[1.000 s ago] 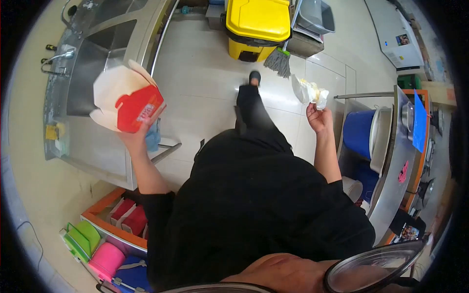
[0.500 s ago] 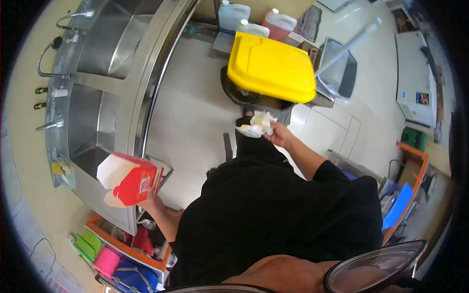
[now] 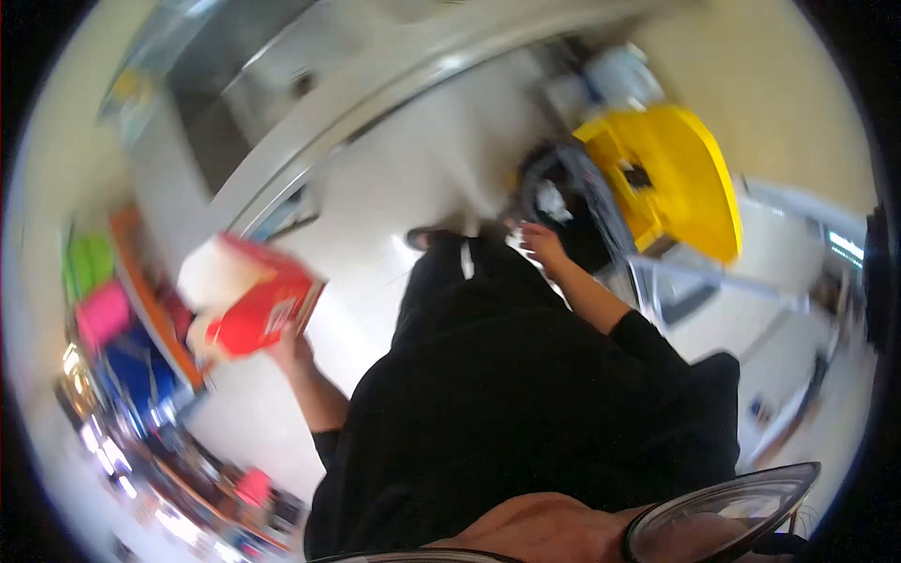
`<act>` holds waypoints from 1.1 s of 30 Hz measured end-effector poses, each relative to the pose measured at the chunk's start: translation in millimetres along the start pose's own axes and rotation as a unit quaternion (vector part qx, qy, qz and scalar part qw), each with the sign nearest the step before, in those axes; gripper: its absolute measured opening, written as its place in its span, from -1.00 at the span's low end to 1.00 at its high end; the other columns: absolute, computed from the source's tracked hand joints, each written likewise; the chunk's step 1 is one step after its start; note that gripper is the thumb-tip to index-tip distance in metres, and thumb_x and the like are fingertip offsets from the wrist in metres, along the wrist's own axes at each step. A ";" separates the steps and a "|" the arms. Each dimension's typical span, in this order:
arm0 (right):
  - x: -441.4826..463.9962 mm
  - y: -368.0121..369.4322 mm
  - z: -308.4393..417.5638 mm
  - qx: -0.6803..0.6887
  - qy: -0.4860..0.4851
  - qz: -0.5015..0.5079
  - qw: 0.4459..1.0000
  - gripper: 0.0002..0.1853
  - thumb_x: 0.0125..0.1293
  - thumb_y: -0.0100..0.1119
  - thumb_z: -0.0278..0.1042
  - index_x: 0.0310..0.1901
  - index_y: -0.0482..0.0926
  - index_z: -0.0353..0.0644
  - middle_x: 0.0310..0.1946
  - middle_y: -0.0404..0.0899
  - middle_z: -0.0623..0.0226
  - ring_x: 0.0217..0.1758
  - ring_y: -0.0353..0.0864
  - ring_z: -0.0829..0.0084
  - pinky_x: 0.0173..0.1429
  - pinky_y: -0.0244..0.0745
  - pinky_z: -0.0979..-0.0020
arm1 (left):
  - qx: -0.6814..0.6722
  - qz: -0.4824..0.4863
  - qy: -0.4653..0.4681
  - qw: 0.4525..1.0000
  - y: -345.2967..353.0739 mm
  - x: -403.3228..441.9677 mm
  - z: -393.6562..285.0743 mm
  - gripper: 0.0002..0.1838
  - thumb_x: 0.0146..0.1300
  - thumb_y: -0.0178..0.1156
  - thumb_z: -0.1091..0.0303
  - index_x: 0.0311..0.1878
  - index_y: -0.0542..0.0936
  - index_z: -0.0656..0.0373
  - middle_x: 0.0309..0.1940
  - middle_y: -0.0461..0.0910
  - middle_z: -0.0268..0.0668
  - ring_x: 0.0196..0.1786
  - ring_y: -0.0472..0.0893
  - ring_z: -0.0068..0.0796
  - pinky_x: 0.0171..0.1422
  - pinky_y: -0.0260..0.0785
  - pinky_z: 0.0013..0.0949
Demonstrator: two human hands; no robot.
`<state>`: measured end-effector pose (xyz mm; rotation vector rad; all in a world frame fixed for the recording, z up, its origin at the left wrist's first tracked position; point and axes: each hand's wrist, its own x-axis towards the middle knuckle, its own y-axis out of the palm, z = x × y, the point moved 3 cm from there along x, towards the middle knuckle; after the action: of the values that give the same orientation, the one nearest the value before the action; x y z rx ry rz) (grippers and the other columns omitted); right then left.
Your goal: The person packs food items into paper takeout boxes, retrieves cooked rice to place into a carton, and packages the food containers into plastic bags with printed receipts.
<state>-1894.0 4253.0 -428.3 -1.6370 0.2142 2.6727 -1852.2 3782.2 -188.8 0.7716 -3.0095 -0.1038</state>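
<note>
My left hand (image 3: 293,347) grips a red and white cardboard food box (image 3: 267,305) by its side, out to the left of my body; motion blurs the print on it. My right hand (image 3: 542,244) is beside the black-lined trash bin (image 3: 601,202), its fingers apart and no wad of tissue in them. A crumpled white tissue (image 3: 553,200) shows inside the bin. The yellow lid (image 3: 699,178) stands swung up on the bin's far side, its underside toward me.
A steel sink counter (image 3: 310,141) runs along the upper left. Pale jugs (image 3: 624,75) stand behind the bin. At lower left is an orange-edged shelf (image 3: 155,300) with a pink roll (image 3: 103,312) and a blue bag (image 3: 139,371). My feet are on pale floor tiles.
The crumpled tissue has left my right hand, and white tissue shows in the bin. The yellow lid has swung up. My view has turned; the box stays in my left hand.
</note>
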 end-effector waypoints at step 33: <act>-457.7 868.5 -9.9 0.051 0.041 0.997 0.051 -0.81 0.23 0.22 -0.48 -0.16 0.50 0.02 -0.65 0.40 0.47 -0.76 0.18 0.55 -0.64 -0.04 0.46 | 0.016 -0.760 0.041 0.649 -298.2 -233.5 -59.4 0.01 -0.22 0.59 0.41 0.27 0.12 0.15 0.18 0.36 -0.18 0.25 0.42 -0.30 0.28 0.37 -0.21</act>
<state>-1737.8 3423.9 73.8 -0.0137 -1.2034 -0.0384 -1501.7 3630.5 -154.8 2.7845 -1.3616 -0.0265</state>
